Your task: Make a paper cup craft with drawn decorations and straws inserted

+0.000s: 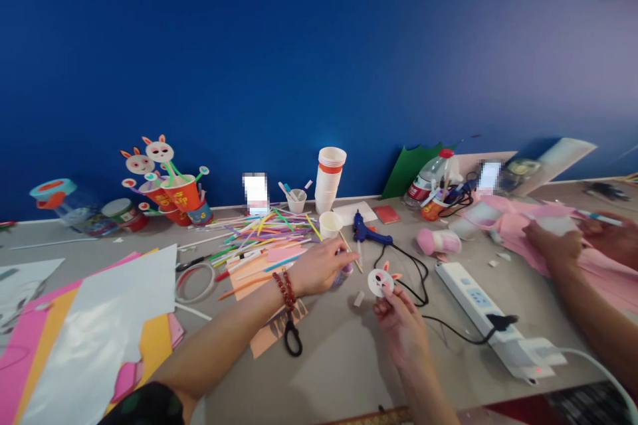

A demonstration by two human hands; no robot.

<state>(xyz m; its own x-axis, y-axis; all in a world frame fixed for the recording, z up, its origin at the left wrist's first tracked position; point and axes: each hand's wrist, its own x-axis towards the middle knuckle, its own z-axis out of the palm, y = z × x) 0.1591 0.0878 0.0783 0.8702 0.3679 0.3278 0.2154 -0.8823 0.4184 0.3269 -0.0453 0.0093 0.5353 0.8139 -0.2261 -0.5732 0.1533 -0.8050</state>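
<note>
My left hand (pixel 323 267), with a red bead bracelet at the wrist, reaches over the middle of the table. Its fingers are closed about the top of a small purplish container (pixel 343 273), partly hidden by the hand. Between thumb and fingers, my right hand (pixel 401 322) holds up a round white paper rabbit face (pixel 380 283) with pink ears. A blue glue gun (pixel 369 232) lies just beyond, its black cord curling behind the rabbit face. Black-handled scissors (pixel 293 337) rest below my left wrist, beside orange paper (pixel 272 339).
Pipe cleaners and sticks (pixel 264 232) spread behind my left arm. Paper cups (pixel 329 182) stand stacked by the blue wall; rabbit-topped cups (pixel 182 194) are at left. A power strip (pixel 473 312) crosses the right side. Another person's hands (pixel 553 246) handle pink material (pixel 523 232).
</note>
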